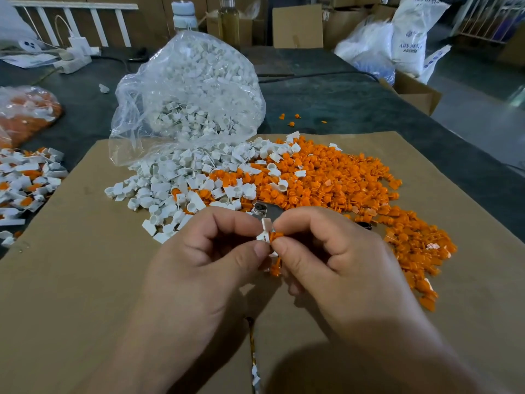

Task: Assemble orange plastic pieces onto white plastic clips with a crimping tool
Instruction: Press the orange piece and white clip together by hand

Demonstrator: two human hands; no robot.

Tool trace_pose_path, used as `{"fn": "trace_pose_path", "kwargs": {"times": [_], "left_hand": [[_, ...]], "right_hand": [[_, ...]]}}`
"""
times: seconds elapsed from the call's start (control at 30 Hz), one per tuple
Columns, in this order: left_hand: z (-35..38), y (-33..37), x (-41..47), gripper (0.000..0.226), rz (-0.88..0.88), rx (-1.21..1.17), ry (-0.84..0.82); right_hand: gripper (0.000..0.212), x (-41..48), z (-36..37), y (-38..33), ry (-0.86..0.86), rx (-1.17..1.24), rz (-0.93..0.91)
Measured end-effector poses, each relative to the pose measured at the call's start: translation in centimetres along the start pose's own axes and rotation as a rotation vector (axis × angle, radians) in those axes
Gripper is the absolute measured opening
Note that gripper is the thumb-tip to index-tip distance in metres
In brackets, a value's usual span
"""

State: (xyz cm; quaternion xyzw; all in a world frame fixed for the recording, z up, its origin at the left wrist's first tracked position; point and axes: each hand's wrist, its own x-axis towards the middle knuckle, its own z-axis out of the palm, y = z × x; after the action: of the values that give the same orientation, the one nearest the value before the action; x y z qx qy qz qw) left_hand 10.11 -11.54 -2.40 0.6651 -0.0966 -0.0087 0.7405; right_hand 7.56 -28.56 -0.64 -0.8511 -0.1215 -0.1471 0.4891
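Pinched between the thumb and forefinger of our left hand (210,251) is 1 white clip (265,230). Our right hand (335,257) pinches 1 orange piece (277,237) the same way, and the 2 parts touch where the fingertips meet. Both hands are closed around their parts, with the other fingers curled in. Just below the pinch, a little more orange and white plastic shows between the hands; we cannot tell whether a hand holds it.

Under the grip lies a brown cardboard sheet (85,280). Just beyond the grip, a dark object with a metal part (260,209) sits at the edge of the piles, mostly hidden, and we cannot tell what it is. Beyond the grip and to its left spreads a heap of loose white clips (170,183). Beyond and to its right spreads a wide heap of orange pieces (341,180), curving round past the right hand. The 2 heaps mingle where they meet.

Farther beyond the grip, a clear plastic bag (193,89) of white clips lies open towards the heap. Well to the left of the grip, off the cardboard, sits a mixed white and orange pile (25,180). Behind that pile is a second bag (25,109) with orange contents.
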Motion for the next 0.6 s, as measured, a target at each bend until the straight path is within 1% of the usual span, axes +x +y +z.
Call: {"fn": "trace_pose_path", "kwargs": {"times": [0.07,0.13,0.2,0.23,0.27,0.33,0.43,0.5,0.6], "left_hand": [[0.18,0.06,-0.14,0.023,0.102,0.14,0.001],[0.39,0.09,-0.29,0.02,0.187,0.17,-0.007],[0.55,0.4,-0.44,0.011,0.231,0.101,-0.043],[0.64,0.64,-0.52,0.007,0.235,0.091,-0.055],[0.59,0.76,-0.56,0.015,0.232,0.118,-0.045],[0.39,0.76,-0.45,0.028,0.18,0.156,-0.003],[0.21,0.55,-0.13,0.028,0.098,0.131,0.027],[0.14,0.29,-0.01,0.031,0.016,0.073,0.021],[-0.06,-0.16,0.04,0.036,-0.105,0.034,0.002]], "right_hand": [[0.016,0.02,-0.19,-0.17,-0.007,0.158,0.093],[0.013,0.06,-0.4,-0.34,-0.025,0.249,0.153],[0.006,0.06,-0.53,-0.44,-0.043,0.271,0.159],[0.008,0.01,-0.49,-0.42,-0.044,0.252,0.142],[0.01,-0.04,-0.41,-0.4,-0.042,0.227,0.119],[0.005,-0.14,-0.22,-0.24,-0.029,0.118,0.042],[0.006,-0.08,0.0,-0.13,-0.033,-0.155,-0.097],[0.006,0.06,0.13,-0.12,-0.038,-0.238,-0.153],[0.008,0.16,0.3,0.09,-0.043,-0.29,-0.184]]}}
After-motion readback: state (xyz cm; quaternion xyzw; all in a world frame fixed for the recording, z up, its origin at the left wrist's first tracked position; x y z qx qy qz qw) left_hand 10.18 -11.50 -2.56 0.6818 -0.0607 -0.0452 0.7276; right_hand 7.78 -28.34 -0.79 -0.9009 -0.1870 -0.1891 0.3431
